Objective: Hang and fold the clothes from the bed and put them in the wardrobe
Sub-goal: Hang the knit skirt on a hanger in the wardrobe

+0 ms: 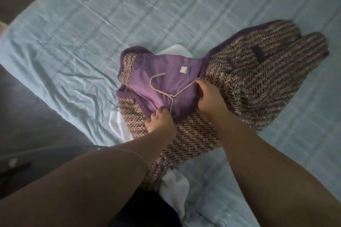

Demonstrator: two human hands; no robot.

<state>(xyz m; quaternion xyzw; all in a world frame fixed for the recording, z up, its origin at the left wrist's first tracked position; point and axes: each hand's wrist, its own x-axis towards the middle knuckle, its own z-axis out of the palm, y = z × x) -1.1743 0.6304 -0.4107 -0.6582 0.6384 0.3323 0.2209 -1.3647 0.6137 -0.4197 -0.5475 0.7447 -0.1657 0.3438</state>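
Though apart, both hands (160,120) (210,97) on jacket (258,79)

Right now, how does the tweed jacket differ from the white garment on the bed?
The tweed jacket is brown-patterned with a purple lining; the white garment is plain. The jacket lies on top, spread open with a hanger on its lining; the white garment lies beneath, showing only at the jacket's edges. The left hand and right hand both grip the jacket; neither touches the white garment. Both garments rest on the blue sheet.
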